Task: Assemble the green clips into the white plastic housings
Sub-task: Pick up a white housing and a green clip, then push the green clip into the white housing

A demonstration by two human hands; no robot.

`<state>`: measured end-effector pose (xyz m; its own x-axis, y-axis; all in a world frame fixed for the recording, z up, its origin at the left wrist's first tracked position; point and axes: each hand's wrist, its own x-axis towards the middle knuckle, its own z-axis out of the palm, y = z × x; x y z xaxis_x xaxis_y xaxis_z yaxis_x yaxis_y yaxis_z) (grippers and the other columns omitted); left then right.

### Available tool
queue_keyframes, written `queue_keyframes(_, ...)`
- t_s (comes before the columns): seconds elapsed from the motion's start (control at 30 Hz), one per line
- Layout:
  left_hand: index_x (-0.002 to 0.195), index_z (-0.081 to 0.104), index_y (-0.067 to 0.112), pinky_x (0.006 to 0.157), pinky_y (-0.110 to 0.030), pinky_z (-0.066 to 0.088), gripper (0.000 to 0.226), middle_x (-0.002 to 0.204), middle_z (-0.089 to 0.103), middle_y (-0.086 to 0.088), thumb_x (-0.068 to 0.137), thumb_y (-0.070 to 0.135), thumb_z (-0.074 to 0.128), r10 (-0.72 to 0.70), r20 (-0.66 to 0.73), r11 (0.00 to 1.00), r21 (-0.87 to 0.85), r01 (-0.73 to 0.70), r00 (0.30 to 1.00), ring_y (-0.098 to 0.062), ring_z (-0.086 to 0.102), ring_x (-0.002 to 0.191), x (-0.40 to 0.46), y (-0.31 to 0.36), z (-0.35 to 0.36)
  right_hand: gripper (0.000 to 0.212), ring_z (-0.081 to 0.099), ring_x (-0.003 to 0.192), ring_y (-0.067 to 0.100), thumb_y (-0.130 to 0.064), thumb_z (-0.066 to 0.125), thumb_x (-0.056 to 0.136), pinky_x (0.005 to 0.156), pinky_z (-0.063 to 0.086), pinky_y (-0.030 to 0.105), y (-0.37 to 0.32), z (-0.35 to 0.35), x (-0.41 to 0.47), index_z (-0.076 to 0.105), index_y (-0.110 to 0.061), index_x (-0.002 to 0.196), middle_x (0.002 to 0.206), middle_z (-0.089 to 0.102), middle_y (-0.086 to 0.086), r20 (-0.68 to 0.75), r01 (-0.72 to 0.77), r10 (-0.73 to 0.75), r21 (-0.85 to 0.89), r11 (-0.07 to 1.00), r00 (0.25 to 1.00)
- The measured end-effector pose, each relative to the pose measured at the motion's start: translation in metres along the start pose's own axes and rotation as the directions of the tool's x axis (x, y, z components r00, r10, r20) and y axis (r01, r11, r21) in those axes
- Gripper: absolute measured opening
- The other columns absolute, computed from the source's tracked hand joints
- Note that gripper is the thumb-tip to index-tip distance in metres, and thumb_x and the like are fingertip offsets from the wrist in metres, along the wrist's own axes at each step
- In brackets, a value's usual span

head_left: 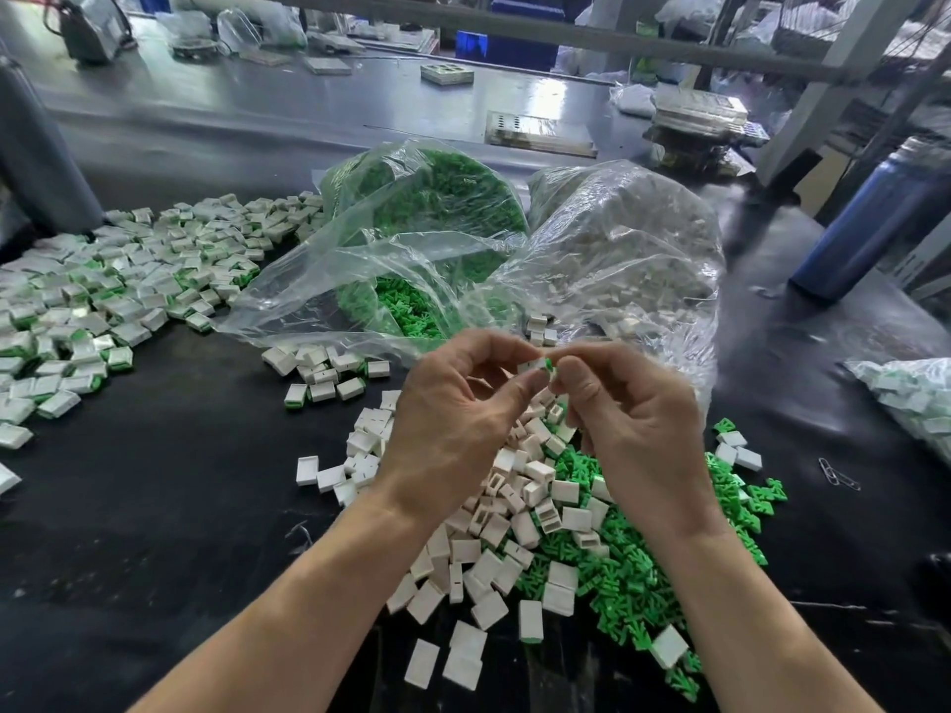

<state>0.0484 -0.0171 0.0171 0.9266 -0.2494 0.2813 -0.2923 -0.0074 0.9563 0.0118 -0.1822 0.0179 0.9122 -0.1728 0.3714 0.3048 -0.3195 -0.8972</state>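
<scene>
A small white housing with a green clip at its end is pinched between the curled fingers of the left hand and right hand, held up over loose white and green pieces near the black worktop's front edge, with clear bags behind.

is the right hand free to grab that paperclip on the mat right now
Probably not yet: the right hand pinches a green clip against the housing held by the left hand. The paperclip itself lies uncovered on the mat, to its right.
</scene>
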Motion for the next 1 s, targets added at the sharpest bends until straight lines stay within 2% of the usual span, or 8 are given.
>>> queue_keyframes(0.13, 0.102, 0.073, 0.019, 0.068, -0.019, 0.058, 0.013, 0.092, 0.075, 0.007, 0.090, 0.017, 0.078, -0.010, 0.022, 1.000, 0.001, 0.009, 1.000, -0.009, 0.072, 0.080, -0.001, -0.001, -0.002, 0.015, 0.073, 0.088, 0.011, -0.017, 0.074, 0.095, 0.071, 0.059, 0.023, 0.006, 0.001, 0.000, 0.075, -0.022, 0.109, 0.097, 0.075, -0.010, 0.007, 0.030, -0.030, -0.128, 0.991, 1.000)
queue_keyframes(0.37, 0.098, 0.073, 0.024, 0.067, -0.019, 0.056, 0.013, 0.091, 0.071, 0.008, 0.088, 0.020, 0.081, 0.030, 0.055, 0.982, 0.186, -0.040, 0.998, -0.011, 0.067, 0.082, 0.002, -0.006, -0.008, 0.009, 0.065, 0.071, 0.003, -0.026, 0.073, 0.092, 0.063, 0.046, 0.011, 0.011, -0.003, 0.002, 0.074, -0.024, 0.101, 0.089, 0.071, -0.015, 0.054, 0.113, -0.101, -0.336, 0.935, 0.993)
queue_keyframes(0.53, 0.098, 0.074, 0.026, 0.069, -0.018, 0.056, 0.013, 0.092, 0.072, 0.013, 0.089, 0.018, 0.080, 0.017, 0.077, 0.980, 0.196, -0.032, 0.997, -0.007, 0.069, 0.084, 0.002, -0.005, -0.010, 0.008, 0.063, 0.070, 0.002, -0.016, 0.075, 0.091, 0.060, 0.046, 0.009, 0.008, -0.002, 0.002, 0.072, -0.022, 0.094, 0.084, 0.066, -0.017, 0.053, 0.138, -0.128, -0.348, 0.927, 0.990)
queue_keyframes(0.63, 0.099, 0.074, 0.026, 0.070, -0.018, 0.056, 0.013, 0.090, 0.072, 0.012, 0.090, 0.017, 0.078, -0.015, 0.087, 0.977, 0.213, -0.004, 0.996, -0.006, 0.069, 0.084, 0.003, -0.004, -0.014, 0.006, 0.064, 0.075, 0.000, -0.018, 0.075, 0.092, 0.062, 0.046, 0.009, 0.007, -0.004, 0.003, 0.075, -0.020, 0.098, 0.085, 0.067, -0.020, 0.066, 0.125, -0.107, -0.377, 0.918, 0.992)
queue_keyframes(0.73, 0.099, 0.070, 0.030, 0.068, -0.015, 0.056, 0.019, 0.088, 0.071, 0.012, 0.091, 0.014, 0.076, -0.040, 0.031, 0.960, 0.278, 0.029, 0.999, 0.000, 0.068, 0.082, 0.006, -0.001, -0.025, 0.012, 0.066, 0.081, 0.000, -0.023, 0.074, 0.094, 0.065, 0.050, 0.010, 0.007, -0.011, 0.003, 0.077, -0.022, 0.105, 0.089, 0.070, -0.019, 0.072, 0.067, -0.044, -0.364, 0.929, 0.996)
queue_keyframes(0.83, 0.097, 0.066, 0.033, 0.061, -0.009, 0.053, 0.019, 0.088, 0.068, 0.013, 0.091, 0.019, 0.076, -0.109, -0.089, 0.882, 0.450, 0.138, 0.990, 0.011, 0.065, 0.080, 0.012, -0.002, -0.047, 0.011, 0.063, 0.085, -0.009, -0.032, 0.071, 0.095, 0.066, 0.050, 0.010, 0.009, -0.020, 0.004, 0.076, -0.028, 0.105, 0.088, 0.068, -0.020, 0.096, -0.001, 0.048, -0.444, 0.896, 0.994)
queue_keyframes(0.9, 0.094, 0.067, 0.034, 0.057, -0.012, 0.052, 0.013, 0.087, 0.068, 0.014, 0.092, 0.025, 0.076, -0.161, -0.180, 0.780, 0.579, 0.237, 0.970, 0.004, 0.066, 0.075, 0.017, -0.005, -0.063, 0.009, 0.060, 0.083, -0.015, -0.036, 0.070, 0.096, 0.062, 0.047, 0.006, 0.011, -0.027, 0.006, 0.075, -0.030, 0.100, 0.083, 0.065, -0.020, 0.117, -0.023, 0.096, -0.511, 0.859, 0.989)
queue_keyframes(1.0, 0.089, 0.071, 0.034, 0.069, -0.025, 0.053, 0.009, 0.087, 0.070, 0.015, 0.092, 0.030, 0.079, -0.187, -0.307, 0.664, 0.661, 0.350, 0.933, -0.001, 0.064, 0.079, 0.021, -0.009, -0.082, 0.011, 0.061, 0.080, -0.010, -0.044, 0.070, 0.095, 0.059, 0.042, 0.007, 0.010, -0.034, 0.008, 0.074, -0.034, 0.096, 0.082, 0.066, -0.019, 0.119, -0.067, 0.162, -0.567, 0.821, 0.980)
